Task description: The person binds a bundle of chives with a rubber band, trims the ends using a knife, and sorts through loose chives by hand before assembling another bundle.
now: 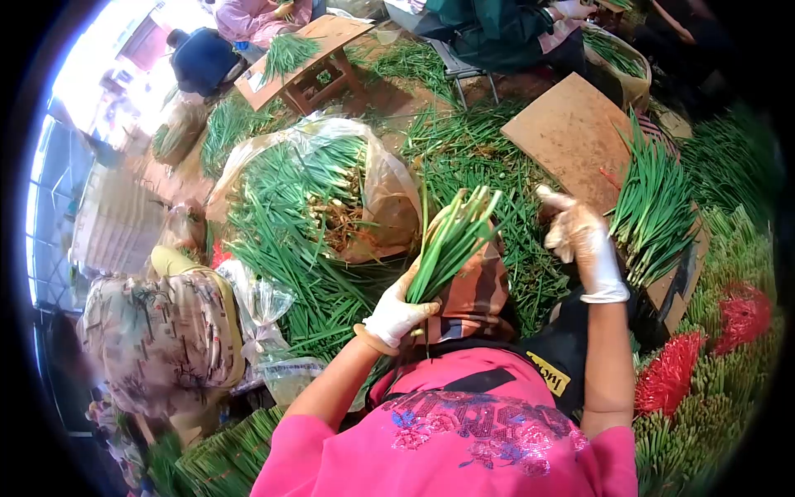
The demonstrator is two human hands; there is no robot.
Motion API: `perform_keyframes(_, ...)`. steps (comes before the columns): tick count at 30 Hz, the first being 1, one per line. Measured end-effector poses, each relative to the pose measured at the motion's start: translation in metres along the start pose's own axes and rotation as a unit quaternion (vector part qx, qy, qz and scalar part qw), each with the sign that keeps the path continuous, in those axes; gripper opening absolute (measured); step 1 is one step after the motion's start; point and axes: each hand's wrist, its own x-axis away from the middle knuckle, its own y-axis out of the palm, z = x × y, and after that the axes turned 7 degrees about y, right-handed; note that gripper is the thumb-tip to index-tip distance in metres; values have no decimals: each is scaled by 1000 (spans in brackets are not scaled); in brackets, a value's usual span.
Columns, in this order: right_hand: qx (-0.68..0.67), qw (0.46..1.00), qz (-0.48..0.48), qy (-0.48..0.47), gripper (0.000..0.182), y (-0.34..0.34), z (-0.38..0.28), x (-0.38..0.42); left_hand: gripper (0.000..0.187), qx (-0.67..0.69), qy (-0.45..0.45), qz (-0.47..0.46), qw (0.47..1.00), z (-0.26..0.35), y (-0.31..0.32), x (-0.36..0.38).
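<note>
My left hand, in a white glove, is closed around a bunch of garlic chives. Its pale stalk ends point up and away from me. Off to the right, my gloved right hand is raised with fingers bent and somewhat apart, and I see nothing in it. A wooden board lies just beyond that hand. More chives are heaped at the board's right edge. In front of my left hand stands a large plastic bag filled with chives, roots showing among them.
Loose green leaves cover the ground ahead. Red plastic ties lie on stacked stalks at my right. A person in a patterned top sits at left. Further off are a low wooden table and a person in dark green.
</note>
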Motion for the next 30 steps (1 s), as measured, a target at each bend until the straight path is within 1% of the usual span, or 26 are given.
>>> perform_keyframes(2,-48,999,0,11,38,16,39,-11,70,11,5,-5,1000,-4,5,2)
perform_keyframes(4,-111,993,-29,6,32,26,50,-15,69,-21,2,-15,1000,-11,-1,1)
perform_keyframes(5,-44,998,10,-40,26,23,49,-13,69,-36,0,-19,999,-15,-2,2)
perform_keyframes(6,-40,994,62,-86,18,24,36,-9,68,-10,-14,-10,1000,-12,-1,2)
perform_keyframes(8,-181,963,148,-136,20,6,16,-11,66,44,-37,9,998,8,6,0)
perform_keyframes(9,-289,932,140,-168,23,-9,-4,-6,58,43,-45,10,998,22,9,0)
perform_keyframes(10,-394,888,129,-196,26,-30,-21,-1,47,69,-112,19,991,19,-3,2)
perform_keyframes(11,-357,894,112,-249,29,-64,-24,-1,44,93,-119,-2,989,19,-11,4)
perform_keyframes(12,-318,894,95,-301,33,-73,-38,0,43,115,-126,-23,985,18,-17,5)
perform_keyframes(13,-215,924,173,-264,34,-70,-37,-2,48,102,-126,-51,985,13,-23,6)
perform_keyframes(14,-110,936,250,-223,36,-64,-34,-4,49,94,-127,-60,986,11,-23,9)
perform_keyframes(15,-49,973,167,-149,34,-53,-30,-8,51,86,-130,-70,985,12,-21,10)
perform_keyframes(16,5,990,100,-97,34,-37,-29,-9,54,78,-133,-82,985,13,-17,10)
perform_keyframes(17,-44,997,9,-65,29,-36,-8,-24,56,48,-137,-93,985,17,-11,9)
perform_keyframes(18,22,997,14,-71,27,-9,-6,-21,60,35,-129,-91,987,16,-4,9)
perform_keyframes(19,-12,995,-38,-90,26,3,12,-27,61,40,-119,-96,987,19,4,10)
perform_keyframes(20,25,998,-45,20,29,20,9,-22,62,44,-108,-101,988,22,10,10)
perform_keyframes(21,112,990,-54,69,24,31,15,-26,62,70,-118,-101,985,18,10,10)
perform_keyframes(22,76,990,-83,89,19,37,21,-24,62,96,-128,-100,982,12,9,10)
perform_keyframes(23,41,996,-58,60,17,42,29,-23,63,122,-136,-97,978,8,9,11)
perform_keyframes(24,7,999,-35,31,16,46,35,-23,63,126,-137,-34,982,13,17,15)
perform_keyframes(26,-45,999,19,10,16,41,37,-26,64,191,-154,-41,969,-2,6,13)
perform_keyframes(27,-41,988,91,-120,17,30,52,-38,64,191,-152,-41,969,-7,0,12)
perform_keyframes(28,-66,984,109,-127,19,20,20,-31,63,192,-151,-41,969,-11,-6,12)
perform_keyframes(29,-176,963,175,-108,29,0,8,-39,63,193,-150,-40,969,-12,-11,13)
perform_keyframes(30,-207,950,176,-153,28,-27,-4,-35,65,151,-123,-26,980,-7,-9,15)
